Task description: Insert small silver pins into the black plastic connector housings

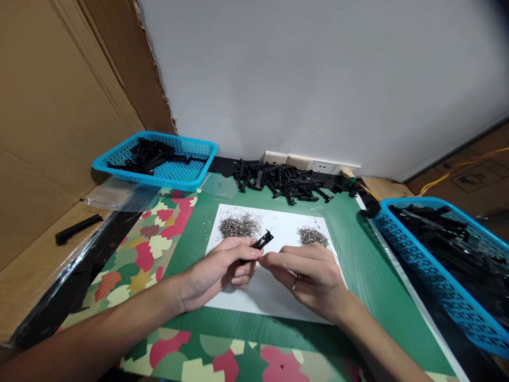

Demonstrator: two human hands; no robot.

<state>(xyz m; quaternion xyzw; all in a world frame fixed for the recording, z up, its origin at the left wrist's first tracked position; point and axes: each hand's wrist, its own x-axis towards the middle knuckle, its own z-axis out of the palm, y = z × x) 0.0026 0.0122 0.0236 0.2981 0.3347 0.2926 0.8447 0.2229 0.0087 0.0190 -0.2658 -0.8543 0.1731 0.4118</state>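
My left hand (233, 260) grips a narrow black plastic part (263, 240), its slotted end sticking out past the thumb toward the upper right. Close against it is my right hand (308, 270), thumb and forefinger pinched together at the part's near side. Whatever sits in that pinch is too small to make out. Both hands are above a white sheet of paper (270, 297). A larger heap of tiny metal pieces (240, 225) lies behind my left hand, and a smaller heap of metal pieces (312, 235) behind my right.
At the back, a pile of black plastic parts (284, 180) lies by the wall sockets (320, 166). Blue baskets of similar parts stand left (178, 172) and right (413, 254). One loose black part (78, 229) rests on cardboard at far left. Yellow cables (449, 172) run at right.
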